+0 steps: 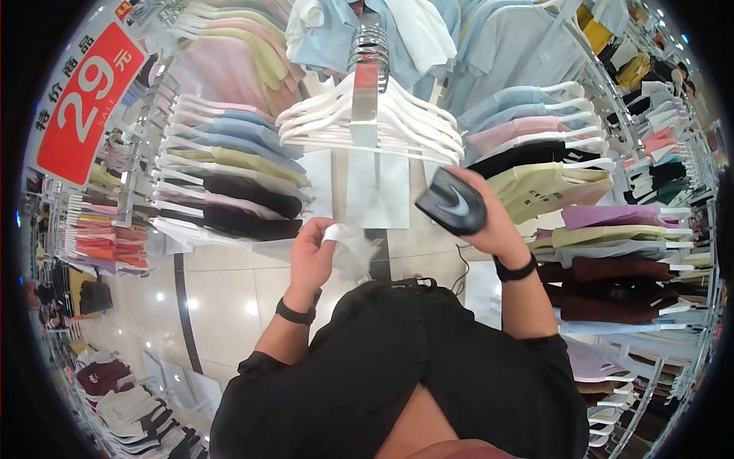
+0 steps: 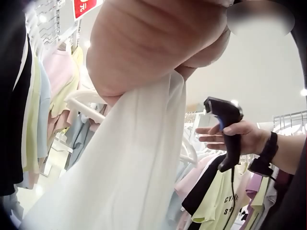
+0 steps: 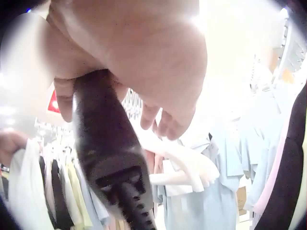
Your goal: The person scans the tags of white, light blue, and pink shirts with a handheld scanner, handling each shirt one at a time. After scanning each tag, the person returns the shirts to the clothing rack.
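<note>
My left hand (image 1: 312, 252) pinches a piece of white cloth (image 1: 350, 243). In the left wrist view this cloth (image 2: 134, 158) hangs down in a broad, thin sheet below the hand. My right hand (image 1: 501, 218) holds a black corded barcode scanner (image 1: 453, 205) out to the right. The left wrist view shows the thumb across the handle of the scanner (image 2: 229, 127) and the other fingers stretched out behind it. Seen from the right wrist, the handle of the scanner (image 3: 108, 139) points down with its cord end lowest.
White hangers (image 1: 375, 115) hang on a metal arm straight ahead. Rows of pastel and black clothes (image 1: 229, 164) line the left, with more clothes (image 1: 535, 145) on the right. A red price sign (image 1: 90, 103) stands upper left. Pale floor tiles (image 1: 229, 294) show below, with a black cord (image 1: 462, 268).
</note>
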`<state>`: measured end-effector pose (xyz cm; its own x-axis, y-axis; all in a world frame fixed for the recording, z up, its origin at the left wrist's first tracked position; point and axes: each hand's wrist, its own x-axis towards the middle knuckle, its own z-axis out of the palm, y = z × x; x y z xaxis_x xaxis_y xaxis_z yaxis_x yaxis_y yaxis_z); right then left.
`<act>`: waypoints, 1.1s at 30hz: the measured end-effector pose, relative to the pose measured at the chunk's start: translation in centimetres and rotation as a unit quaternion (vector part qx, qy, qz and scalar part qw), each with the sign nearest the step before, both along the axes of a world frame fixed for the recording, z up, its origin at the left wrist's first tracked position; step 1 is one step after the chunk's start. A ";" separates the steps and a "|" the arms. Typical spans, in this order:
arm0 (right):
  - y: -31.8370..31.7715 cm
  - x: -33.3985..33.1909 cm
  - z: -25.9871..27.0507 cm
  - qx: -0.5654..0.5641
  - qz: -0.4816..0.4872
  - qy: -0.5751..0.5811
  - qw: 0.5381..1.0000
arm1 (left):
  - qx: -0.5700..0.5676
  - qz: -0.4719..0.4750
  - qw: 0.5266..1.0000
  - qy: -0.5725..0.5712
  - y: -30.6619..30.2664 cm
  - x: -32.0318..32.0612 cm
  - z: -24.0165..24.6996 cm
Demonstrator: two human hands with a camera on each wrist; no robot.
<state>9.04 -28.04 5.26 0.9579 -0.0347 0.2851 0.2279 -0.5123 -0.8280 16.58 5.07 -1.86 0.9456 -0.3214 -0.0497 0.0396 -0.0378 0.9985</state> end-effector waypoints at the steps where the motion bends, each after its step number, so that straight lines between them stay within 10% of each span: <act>1: 0.1 1.6 -0.2 -0.023 -0.003 -0.052 0.998 | 0.019 0.000 1.000 -0.010 0.0 -0.1 0.0; 8: 1.5 6.9 -3.1 -0.170 -0.066 -0.110 0.977 | 0.158 0.046 0.984 -0.075 1.6 -1.4 2.7; 19: 2.5 7.3 -5.6 0.061 -0.083 -0.067 0.992 | 0.203 0.108 0.969 -0.094 3.4 -1.7 4.5; 33: -3.4 -13.8 -7.4 0.094 -0.141 0.039 0.985 | 0.224 0.158 0.955 -0.114 2.0 5.3 4.1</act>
